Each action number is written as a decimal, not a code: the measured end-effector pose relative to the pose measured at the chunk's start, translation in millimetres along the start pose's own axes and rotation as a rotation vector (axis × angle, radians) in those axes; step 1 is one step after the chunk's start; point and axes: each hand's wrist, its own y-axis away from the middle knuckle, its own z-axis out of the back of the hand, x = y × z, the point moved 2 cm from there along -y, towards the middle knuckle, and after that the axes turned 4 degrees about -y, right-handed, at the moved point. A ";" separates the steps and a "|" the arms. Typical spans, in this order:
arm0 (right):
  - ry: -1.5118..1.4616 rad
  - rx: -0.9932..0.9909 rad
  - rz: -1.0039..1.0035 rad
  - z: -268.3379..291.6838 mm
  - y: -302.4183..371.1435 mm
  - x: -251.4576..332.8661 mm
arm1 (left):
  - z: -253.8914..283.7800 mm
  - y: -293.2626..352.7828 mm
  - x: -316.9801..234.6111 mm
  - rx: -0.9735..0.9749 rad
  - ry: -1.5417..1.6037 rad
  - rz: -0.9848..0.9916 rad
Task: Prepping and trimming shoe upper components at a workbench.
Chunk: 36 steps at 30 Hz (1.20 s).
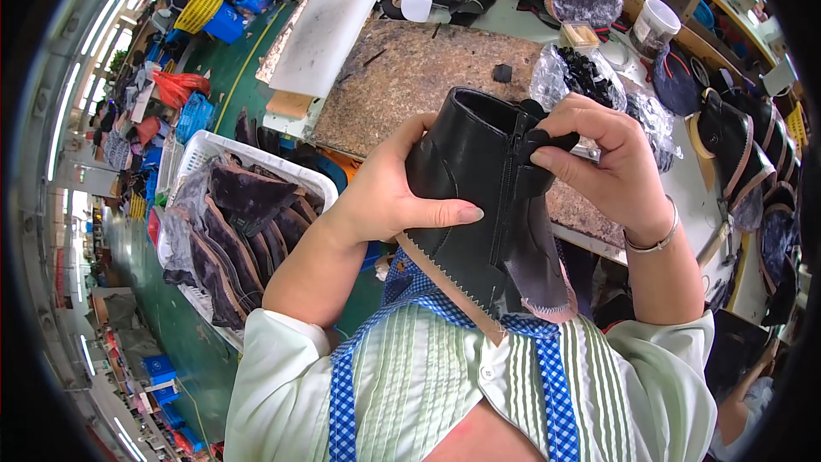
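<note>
steadying boot (pixel 457 175), it seems: left hand (pixel 392 173) half-curled round its side, right hand (pixel 609 150) pinching black tab (pixel 558 141) beside zip (pixel 510 173).

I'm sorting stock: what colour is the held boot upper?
Black; the boot upper shows best in the head view.

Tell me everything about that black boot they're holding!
The black boot upper looks like smooth, shiny leather. It's held opening-up before a checked apron. A zipper runs down it; tan edging with zigzags lines the bottom, and no sole shows. The left hand grips its side; the right hand pinches a black tab beside the zipper.
</note>
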 end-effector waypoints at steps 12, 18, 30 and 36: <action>-0.308 -0.834 -0.066 38.6 22.2 -36.5 | 16.1 -0.7 14.3 -0.459 0.346 -0.207; -0.636 -0.594 -0.230 -65.0 48.3 -42.2 | -3.6 0.9 37.4 -0.778 0.251 -0.327; -1.074 -0.396 -0.508 -93.5 21.2 -85.9 | -21.2 27.6 100.2 -0.777 0.057 -0.307; -1.056 -0.161 -0.629 -77.4 57.1 -102.5 | 49.5 9.0 29.3 -0.692 -0.406 -0.499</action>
